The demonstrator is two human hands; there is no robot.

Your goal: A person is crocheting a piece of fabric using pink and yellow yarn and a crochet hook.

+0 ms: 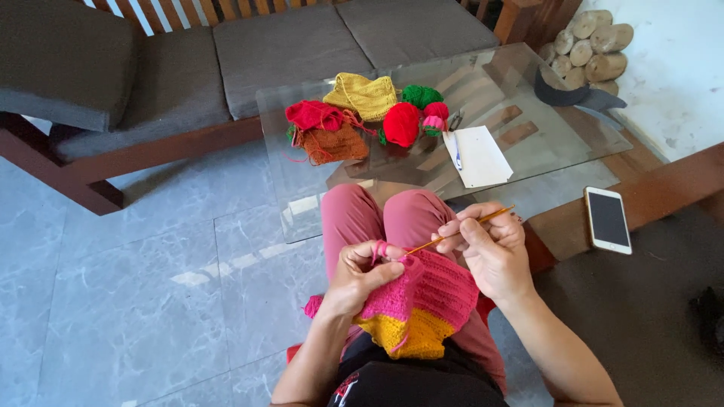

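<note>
A pink and yellow crocheted piece (426, 301) rests on my lap. My left hand (360, 273) grips its upper edge, with pink yarn looped over a finger. My right hand (490, 249) holds a thin orange crochet hook (460, 231) whose tip points into the pink edge next to my left hand.
A glass coffee table (528, 128) stands ahead with yellow (363, 96), orange (332, 143) and red (315, 114) crocheted pieces, red, green and pink yarn balls (411, 117), and white paper (477, 156) with a pen. A phone (607, 219) lies at the right edge. Grey-cushioned wooden sofa (286, 45) behind; stacked logs (592, 45) far right.
</note>
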